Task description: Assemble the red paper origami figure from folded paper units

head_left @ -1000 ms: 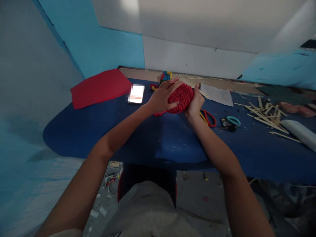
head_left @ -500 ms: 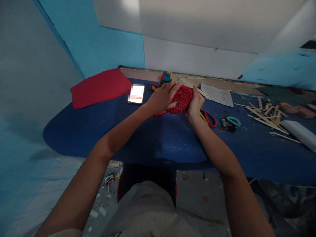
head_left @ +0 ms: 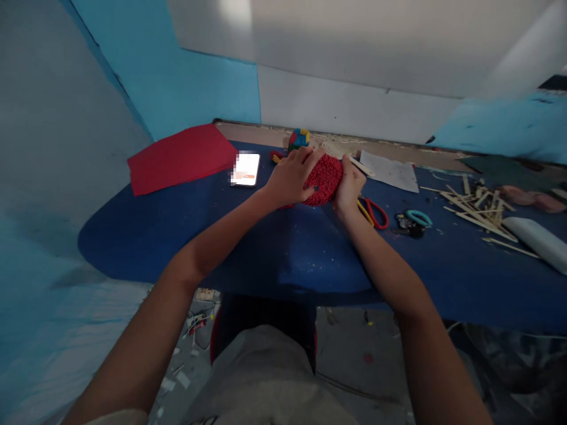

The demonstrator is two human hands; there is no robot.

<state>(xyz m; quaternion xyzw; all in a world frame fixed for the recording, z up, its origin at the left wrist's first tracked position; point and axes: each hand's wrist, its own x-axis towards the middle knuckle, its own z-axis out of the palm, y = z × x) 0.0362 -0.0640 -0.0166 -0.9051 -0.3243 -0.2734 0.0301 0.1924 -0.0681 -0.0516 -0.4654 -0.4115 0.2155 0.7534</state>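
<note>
A round red woven piece [head_left: 324, 179] is held above the far middle of the blue table [head_left: 177, 236]. My left hand [head_left: 290, 177] wraps its left side with fingers over the top. Against its right side my right hand [head_left: 349, 184] presses, thumb up at the rim. Both hands grip it between them. A thin pale stick [head_left: 362, 167] shows just beyond my right hand; whether the hand holds it is unclear.
A lit phone [head_left: 246, 168] and a red sheet [head_left: 179, 156] lie left of my hands. A multicoloured ball [head_left: 298, 139] sits behind them. Red-and-yellow scissors [head_left: 374, 212], teal scissors [head_left: 414, 220], white paper [head_left: 390, 170], several wooden sticks [head_left: 476, 206] and a white roll [head_left: 538, 241] lie to the right.
Both hands have closed in a little on the red woven piece and turned it slightly; it looks narrower between them. Everything else on the table is unmoved.
</note>
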